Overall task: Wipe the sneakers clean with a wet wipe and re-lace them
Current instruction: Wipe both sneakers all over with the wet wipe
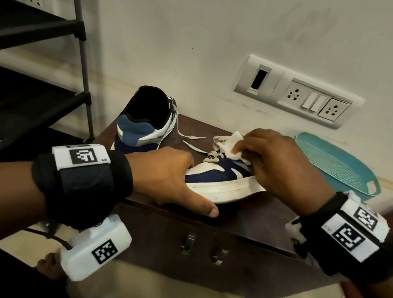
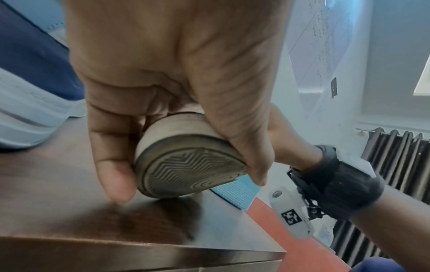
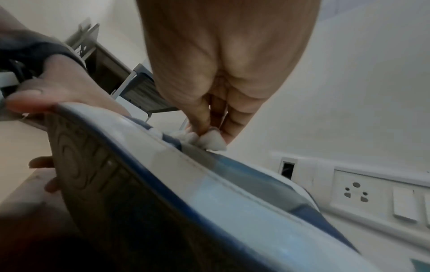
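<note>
On dark table (image 1: 268,213), left hand (image 1: 164,172) gripping sneaker (image 1: 219,177), right hand (image 1: 283,162) pinching wipe (image 1: 235,145), no legible writing.

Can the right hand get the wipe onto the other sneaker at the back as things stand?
Probably yes. The right hand pinches the wipe, and only loose laces lie between it and the back sneaker. The left hand grips the near sneaker, clear of that path.

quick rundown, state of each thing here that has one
near sneaker: tipped on its side, sole toward the person, laces loose
far sneaker: upright on the cabinet, lace trailing loose
wet wipe: crumpled, pressed on the near sneaker's upper
left hand: grips the near sneaker's toe end
right hand: pinches the wipe
teal basket: tilted against the wall
cabinet: drawer closed
</note>
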A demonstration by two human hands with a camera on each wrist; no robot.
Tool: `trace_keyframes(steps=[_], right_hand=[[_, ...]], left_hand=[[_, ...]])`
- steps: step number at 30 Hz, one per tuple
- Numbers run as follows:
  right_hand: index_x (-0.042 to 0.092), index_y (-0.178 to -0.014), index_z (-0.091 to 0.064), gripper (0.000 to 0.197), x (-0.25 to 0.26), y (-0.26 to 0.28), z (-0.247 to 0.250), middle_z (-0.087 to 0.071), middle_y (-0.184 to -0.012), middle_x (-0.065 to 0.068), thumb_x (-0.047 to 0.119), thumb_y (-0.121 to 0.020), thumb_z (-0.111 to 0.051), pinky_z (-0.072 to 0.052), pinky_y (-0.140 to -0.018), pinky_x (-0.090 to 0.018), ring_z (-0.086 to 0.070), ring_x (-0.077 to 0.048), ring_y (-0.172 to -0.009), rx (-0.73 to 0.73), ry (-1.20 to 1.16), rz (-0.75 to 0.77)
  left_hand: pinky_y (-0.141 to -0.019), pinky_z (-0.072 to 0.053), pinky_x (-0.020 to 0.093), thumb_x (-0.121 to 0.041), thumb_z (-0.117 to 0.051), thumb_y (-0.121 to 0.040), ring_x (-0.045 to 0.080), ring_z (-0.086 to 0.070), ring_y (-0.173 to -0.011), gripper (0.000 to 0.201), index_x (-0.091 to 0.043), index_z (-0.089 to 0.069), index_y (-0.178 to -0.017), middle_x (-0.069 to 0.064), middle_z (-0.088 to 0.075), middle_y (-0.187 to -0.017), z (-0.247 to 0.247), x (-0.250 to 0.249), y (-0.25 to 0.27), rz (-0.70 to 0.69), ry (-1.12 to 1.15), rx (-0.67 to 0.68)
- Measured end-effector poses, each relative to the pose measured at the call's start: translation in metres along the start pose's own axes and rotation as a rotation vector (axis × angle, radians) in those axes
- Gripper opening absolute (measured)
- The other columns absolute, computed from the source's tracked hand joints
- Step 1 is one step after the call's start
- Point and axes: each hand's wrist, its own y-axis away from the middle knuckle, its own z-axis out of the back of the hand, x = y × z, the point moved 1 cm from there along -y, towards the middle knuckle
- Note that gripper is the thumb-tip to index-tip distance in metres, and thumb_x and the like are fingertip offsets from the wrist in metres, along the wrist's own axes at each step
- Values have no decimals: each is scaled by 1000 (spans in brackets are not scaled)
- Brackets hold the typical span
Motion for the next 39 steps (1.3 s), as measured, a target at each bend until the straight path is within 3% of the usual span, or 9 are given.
trace_keyframes(steps=[6,11,14,17,22,25,29,36,39], right_hand=[[20,-97,-78,23,31,10,-4,-71,-95,4,12,-87,-59,-41,-73,-23,-60,-14,-92,11,-157,139],[24,-95,-79,23,-12,18,6,-72,-99,6,4,-90,-69,-41,-75,-13,-65,-12,-90,-86,-242,-162],[27,-97,-79,23,1,31,4,-70,-99,14,6,-90,-72,-46,-81,-14,-65,-2,-92,-125,-354,-110],[21,-100,-79,18,30,37,-7,-70,-101,7,9,-90,-69,-48,-83,-22,-64,-6,-95,-174,-358,36],[14,-103,-78,26,53,32,-16,-71,-108,-4,4,-84,-62,-52,-82,-30,-65,-23,-100,-108,-231,311],[16,-100,-78,30,24,35,-11,-72,-108,-4,16,-88,-51,-56,-79,-33,-65,-21,-100,-134,-154,274],[19,-100,-80,22,-13,39,-5,-72,-101,-1,13,-87,-64,-48,-82,-27,-60,-14,-97,-238,-144,96],[11,-104,-79,28,49,42,-20,-73,-105,-5,-2,-82,-67,-47,-86,-23,-63,-19,-99,-215,-317,291],[13,-104,-80,26,20,46,-16,-73,-106,-4,7,-89,-60,-47,-87,-19,-63,-15,-101,-214,-256,272]], left_hand=[[-80,-59,34,-94,-67,-48,3,-65,-86,85,-35,-55,-108,-15,-68,-98,-3,0,-1,-28,-7,13],[-79,-60,35,-94,-65,-46,6,-70,-79,84,-32,-60,-101,-8,-74,-91,0,1,-2,8,18,31],[-68,-61,30,-91,-69,-49,10,-73,-72,78,-29,-62,-97,-5,-75,-85,1,1,-2,14,59,47],[-62,-60,31,-84,-75,-55,14,-73,-66,70,-27,-63,-94,-2,-74,-83,2,-1,-4,7,90,58],[-73,-57,42,-91,-65,-55,17,-71,-75,72,-28,-67,-89,0,-73,-82,1,-4,-3,-118,75,91],[-60,-54,29,-85,-73,-56,14,-71,-65,68,-26,-64,-88,-1,-74,-76,4,-3,-3,-16,54,62],[-63,-60,31,-75,-78,-61,16,-72,-57,64,-24,-63,-96,-3,-74,-71,5,-5,-3,26,128,93],[-62,-50,32,-78,-74,-62,14,-68,-58,56,-25,-63,-74,-2,-69,-61,4,-5,-5,-41,118,122],[-61,-55,30,-79,-75,-61,16,-72,-61,61,-26,-64,-90,0,-74,-70,5,-4,-4,13,113,110]])
